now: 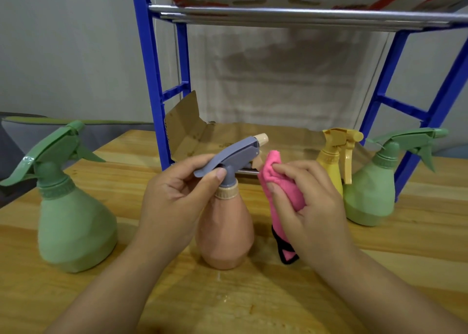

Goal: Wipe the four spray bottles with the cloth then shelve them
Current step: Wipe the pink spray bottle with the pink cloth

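Observation:
A peach spray bottle (pixel 225 234) with a grey-blue trigger head stands on the wooden table (pixel 76 295) in the middle. My left hand (pixel 174 194) grips its trigger head and neck. My right hand (pixel 304 207) holds a folded pink cloth (pixel 281 184) with a black edge, just right of the bottle's nozzle. A large green spray bottle (pixel 73 217) stands at the left. A yellow spray bottle (pixel 334 161) and another green spray bottle (pixel 372 194) stand at the right.
A blue-framed shelf rack (pixel 152 80) stands behind the bottles. Its lower shelf is lined with brown cardboard (pixel 228 136); its upper shelf of metal rods (pixel 291 14) carries more cardboard. A grey seat shows at the far left.

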Tool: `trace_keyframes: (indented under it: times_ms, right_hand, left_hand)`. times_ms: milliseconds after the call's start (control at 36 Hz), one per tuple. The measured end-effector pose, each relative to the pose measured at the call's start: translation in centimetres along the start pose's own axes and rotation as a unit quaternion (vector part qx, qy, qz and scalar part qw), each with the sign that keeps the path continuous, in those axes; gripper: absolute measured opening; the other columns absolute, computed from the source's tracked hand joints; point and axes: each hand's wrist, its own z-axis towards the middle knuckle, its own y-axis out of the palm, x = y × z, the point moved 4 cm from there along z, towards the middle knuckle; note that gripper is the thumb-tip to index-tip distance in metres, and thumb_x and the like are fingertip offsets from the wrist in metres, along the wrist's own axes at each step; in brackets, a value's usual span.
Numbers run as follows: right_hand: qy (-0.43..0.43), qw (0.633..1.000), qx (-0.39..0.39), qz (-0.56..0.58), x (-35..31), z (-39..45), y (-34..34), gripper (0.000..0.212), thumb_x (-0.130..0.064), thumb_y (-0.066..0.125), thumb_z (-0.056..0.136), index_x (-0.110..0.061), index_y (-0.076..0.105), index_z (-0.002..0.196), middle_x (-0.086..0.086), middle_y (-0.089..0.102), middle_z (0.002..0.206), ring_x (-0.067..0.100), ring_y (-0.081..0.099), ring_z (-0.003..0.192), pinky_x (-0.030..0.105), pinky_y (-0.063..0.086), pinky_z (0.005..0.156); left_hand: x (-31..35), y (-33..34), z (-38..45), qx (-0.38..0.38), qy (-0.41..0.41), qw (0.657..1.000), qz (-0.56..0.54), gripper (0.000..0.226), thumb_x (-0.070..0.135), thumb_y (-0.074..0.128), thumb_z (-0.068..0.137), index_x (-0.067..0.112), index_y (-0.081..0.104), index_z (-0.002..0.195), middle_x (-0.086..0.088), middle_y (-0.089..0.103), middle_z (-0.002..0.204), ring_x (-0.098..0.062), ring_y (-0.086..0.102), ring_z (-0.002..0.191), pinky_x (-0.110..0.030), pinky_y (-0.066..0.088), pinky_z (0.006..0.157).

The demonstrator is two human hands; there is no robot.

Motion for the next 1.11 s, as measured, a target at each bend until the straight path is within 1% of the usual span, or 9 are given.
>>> trace_keyframes:
  times_ms: [167, 333, 444, 611, 667, 750, 833, 1000, 1111]
  right_hand:
    - [-0.016, 0.999, 0.025, 0.034, -1.6, 0.9, -0.4, 0.027, -0.013, 0.059, 0.088, -0.001, 0.064, 0.112, 0.0, 0.055, 0.106, -0.006, 0.048, 0.1, 0.008, 0.037, 0.09]
    - [0.067, 0.997, -0.033, 0.025, 0.3, -0.1, -0.1, 0.027, -0.017, 0.059, 0.087, -0.008, 0.065, 0.112, -0.008, 0.053, 0.102, -0.016, 0.046, 0.099, 0.002, 0.035, 0.086]
    - [0.086, 0.995, -0.046, 0.029, 0.3, 0.1, -0.4, 0.025, -0.016, 0.063, 0.089, -0.013, 0.065, 0.114, -0.011, 0.054, 0.102, -0.015, 0.048, 0.099, 0.002, 0.036, 0.085]
    - [0.079, 0.994, -0.06, 0.053, -0.6, 1.1, -0.4, 0.029, -0.023, 0.056, 0.09, -0.018, 0.062, 0.118, -0.013, 0.057, 0.107, -0.012, 0.049, 0.104, 0.003, 0.035, 0.088]
    - [0.094, 0.99, -0.088, 0.057, -0.4, 1.0, -0.5, 0.028, -0.025, 0.055, 0.092, -0.023, 0.061, 0.12, -0.014, 0.06, 0.109, -0.007, 0.051, 0.104, 0.007, 0.038, 0.088]
    - [0.133, 0.981, -0.122, 0.067, 0.1, 0.5, -0.8, 0.025, -0.026, 0.055, 0.094, -0.027, 0.06, 0.118, -0.016, 0.062, 0.107, -0.001, 0.055, 0.102, 0.024, 0.048, 0.087]
    - [0.135, 0.979, -0.13, 0.085, -0.1, 0.1, -1.3, 0.026, -0.031, 0.054, 0.09, -0.028, 0.062, 0.115, -0.019, 0.063, 0.104, 0.002, 0.058, 0.099, 0.025, 0.05, 0.083]
    - [0.126, 0.979, -0.122, 0.1, -0.6, -0.3, -2.1, 0.025, -0.031, 0.055, 0.088, -0.033, 0.063, 0.111, -0.022, 0.064, 0.101, 0.003, 0.059, 0.099, 0.017, 0.048, 0.078]
    - [0.118, 0.981, -0.104, 0.111, -0.8, -0.6, -2.4, 0.026, -0.03, 0.055, 0.089, -0.038, 0.061, 0.113, -0.022, 0.065, 0.103, 0.005, 0.06, 0.101, 0.022, 0.052, 0.078]
  left_hand:
    - [0.0, 0.2, 0.0, -0.007, 0.001, 1.0, -0.011, 0.026, 0.029, 0.067, 0.076, 0.05, 0.071, 0.091, 0.017, 0.073, 0.092, -0.006, 0.069, 0.089, -0.029, 0.057, 0.081]
    - [-0.2, 0.2, 0.0, -0.009, -0.003, 1.0, -0.018, 0.022, 0.037, 0.064, 0.074, 0.049, 0.07, 0.092, 0.014, 0.074, 0.091, -0.008, 0.069, 0.088, -0.031, 0.057, 0.08]
    - [-0.4, 0.1, 0.0, -0.003, -0.008, 1.0, -0.016, 0.024, 0.029, 0.066, 0.077, 0.049, 0.07, 0.091, 0.013, 0.073, 0.092, -0.01, 0.069, 0.09, -0.034, 0.055, 0.081]
    - [-0.3, 0.3, 0.3, -0.014, -0.012, 1.0, -0.021, 0.03, 0.023, 0.058, 0.08, 0.048, 0.07, 0.091, 0.014, 0.073, 0.092, -0.006, 0.068, 0.089, -0.027, 0.055, 0.079]
    - [-0.4, 0.2, 0.4, -0.016, -0.012, 1.0, -0.022, 0.03, 0.022, 0.058, 0.081, 0.047, 0.07, 0.093, 0.013, 0.073, 0.095, -0.006, 0.067, 0.091, -0.026, 0.055, 0.08]
    - [-0.6, 0.2, 0.6, -0.015, -0.011, 0.999, -0.034, 0.029, 0.018, 0.057, 0.083, 0.039, 0.066, 0.101, 0.004, 0.072, 0.101, -0.011, 0.068, 0.096, -0.026, 0.054, 0.08]
    - [-0.6, 0.1, 0.6, -0.009, -0.005, 0.999, -0.041, 0.03, 0.018, 0.055, 0.083, 0.039, 0.063, 0.102, -0.006, 0.069, 0.107, -0.015, 0.068, 0.098, -0.028, 0.052, 0.08]
    - [-0.5, -0.6, 0.6, 0.033, 0.035, 0.996, 0.071, 0.034, 0.023, 0.06, 0.081, 0.047, 0.062, 0.106, 0.003, 0.062, 0.117, -0.008, 0.064, 0.1, -0.034, 0.055, 0.087]
    - [-0.2, -0.9, 0.3, 0.062, 0.082, 0.979, 0.175, 0.047, 0.028, 0.062, 0.081, 0.059, 0.051, 0.115, 0.014, 0.044, 0.129, -0.003, 0.048, 0.118, -0.039, 0.05, 0.096]
